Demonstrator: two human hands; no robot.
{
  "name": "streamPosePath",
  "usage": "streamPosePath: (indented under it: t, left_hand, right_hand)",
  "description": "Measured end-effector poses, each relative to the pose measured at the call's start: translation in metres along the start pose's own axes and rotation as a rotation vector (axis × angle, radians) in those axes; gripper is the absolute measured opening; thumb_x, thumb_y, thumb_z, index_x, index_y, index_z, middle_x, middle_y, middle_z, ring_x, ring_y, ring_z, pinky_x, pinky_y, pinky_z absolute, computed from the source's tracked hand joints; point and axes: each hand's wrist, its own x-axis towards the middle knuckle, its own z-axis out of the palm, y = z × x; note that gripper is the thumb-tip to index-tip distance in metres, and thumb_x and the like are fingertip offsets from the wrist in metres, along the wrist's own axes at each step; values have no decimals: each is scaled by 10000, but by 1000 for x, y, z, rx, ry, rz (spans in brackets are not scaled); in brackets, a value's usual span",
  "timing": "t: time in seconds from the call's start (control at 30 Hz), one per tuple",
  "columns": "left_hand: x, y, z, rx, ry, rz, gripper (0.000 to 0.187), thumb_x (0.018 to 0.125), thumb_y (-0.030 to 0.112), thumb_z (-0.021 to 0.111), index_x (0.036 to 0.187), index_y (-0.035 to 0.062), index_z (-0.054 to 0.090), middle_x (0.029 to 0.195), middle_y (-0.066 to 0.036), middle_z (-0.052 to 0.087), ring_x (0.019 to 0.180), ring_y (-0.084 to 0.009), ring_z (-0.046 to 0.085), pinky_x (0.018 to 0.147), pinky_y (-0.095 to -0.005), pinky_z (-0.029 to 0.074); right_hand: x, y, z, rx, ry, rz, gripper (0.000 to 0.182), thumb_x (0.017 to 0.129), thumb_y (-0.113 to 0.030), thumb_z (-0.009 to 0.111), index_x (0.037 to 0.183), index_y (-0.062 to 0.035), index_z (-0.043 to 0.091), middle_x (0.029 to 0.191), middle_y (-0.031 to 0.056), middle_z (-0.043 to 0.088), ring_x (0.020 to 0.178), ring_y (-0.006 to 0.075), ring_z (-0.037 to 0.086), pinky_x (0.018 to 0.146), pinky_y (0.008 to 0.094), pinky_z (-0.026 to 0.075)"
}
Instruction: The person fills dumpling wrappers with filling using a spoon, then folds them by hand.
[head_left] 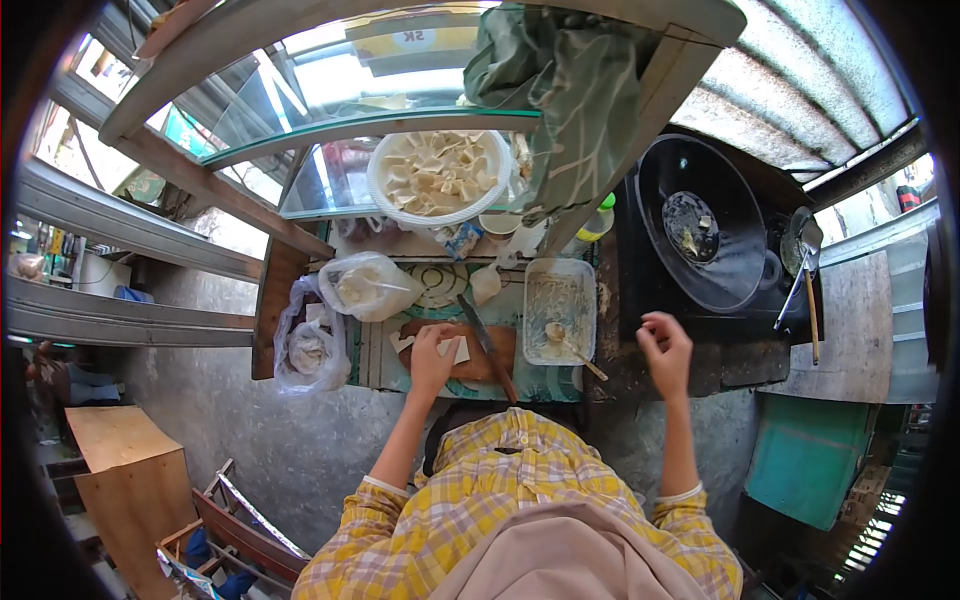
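Observation:
My left hand (432, 360) is over a brown wooden cutting board (495, 365), its fingers closed on a pale dough sheet (460, 352); its palm hides part of the dough. A long dark-bladed knife (478, 328) lies across the board, its wooden handle towards me. Right of the board stands a clear plastic container (560, 285) with smears of filling and a spoon (582, 362) in it. My right hand (665, 350) is raised near the stove's front edge, fingers loosely curled and apart, with nothing visible in them.
A white basket (376, 185) of folded dough pieces stands behind. Plastic bags (370, 285) with white contents sit at left. A big black wok (650, 200) rests on the stove, with a spatula (795, 285) beside it. A green cloth (590, 110) hangs from the wooden-framed glass case.

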Motion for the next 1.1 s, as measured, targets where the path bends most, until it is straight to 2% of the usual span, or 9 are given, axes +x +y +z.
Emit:
streamPosePath:
  t: [0.1, 0.17, 0.3, 0.33, 0.53, 0.63, 0.8, 1.0, 1.1]
  left_hand:
    - [-5, -43, -8, 336, -22, 72, 317, 725, 180, 698, 1008, 68, 605, 943, -89, 551, 925, -276, 534, 765, -370, 454]
    - [-8, -59, -8, 394, -85, 89, 374, 701, 206, 716, 1032, 83, 593, 965, -75, 538, 945, -280, 515, 764, -389, 446]
    - [-16, -70, 1, 543, -216, 167, 447, 666, 240, 739, 1061, 106, 579, 991, -61, 525, 963, -269, 503, 740, -404, 441]
    - [-17, -70, 3, 563, -205, 168, 451, 656, 244, 745, 1055, 109, 582, 982, -58, 526, 961, -263, 504, 749, -408, 434]
    - [-18, -72, 11, 626, -133, 215, 421, 618, 248, 763, 993, 138, 605, 930, -26, 535, 943, -233, 507, 808, -421, 369]
    - [-18, -70, 14, 589, -146, 182, 367, 620, 237, 761, 944, 144, 616, 920, -16, 548, 939, -222, 511, 811, -411, 345]
    - [-15, -77, 16, 476, -173, 247, 251, 659, 207, 734, 869, 113, 635, 864, -37, 594, 878, -224, 544, 778, -393, 358]
    - [-18, -37, 19, 237, -297, 499, 129, 709, 134, 679, 804, 52, 651, 905, -68, 617, 862, -254, 573, 740, -397, 401]
    - [-22, 6, 30, 27, -416, 716, 111, 706, 90, 656, 787, 16, 640, 1072, -133, 587, 1018, -297, 548, 850, -409, 416]
  right_hand:
    - [-43, 32, 35, -330, -104, 39, 432, 798, -292, 648, 1151, -73, 532, 1064, 153, 524, 996, 321, 474, 839, 386, 408]
    - [-61, 27, 51, -439, -162, 136, 493, 815, -349, 622, 1220, -107, 481, 1099, 162, 504, 1031, 341, 447, 868, 403, 396]
    - [-67, 26, 66, -293, -266, 394, 589, 778, -366, 658, 1260, -115, 432, 952, 181, 598, 905, 350, 570, 770, 412, 445]
    - [-67, 23, 68, -275, -251, 392, 606, 760, -347, 676, 1257, -104, 428, 794, 164, 627, 773, 350, 614, 694, 423, 462]
    - [-67, 36, 83, -205, -82, 223, 324, 812, -226, 632, 1078, -52, 569, 712, 118, 613, 637, 290, 590, 612, 356, 461]
    - [-59, 44, 108, 121, 82, 248, 151, 839, -109, 600, 957, -17, 617, 655, 86, 562, 600, 115, 524, 559, 294, 429]
    - [-44, 30, 108, -119, 115, 1, 240, 920, -203, 485, 899, -14, 631, 812, 138, 630, 746, 293, 619, 641, 314, 463]
    - [-44, 12, 87, -289, -25, -227, 168, 880, -163, 530, 841, -27, 620, 807, 132, 615, 752, 323, 599, 632, 364, 469]
    - [-51, 23, 96, -306, -129, -218, 140, 868, -137, 532, 825, -31, 612, 798, 128, 609, 756, 332, 592, 625, 383, 467]
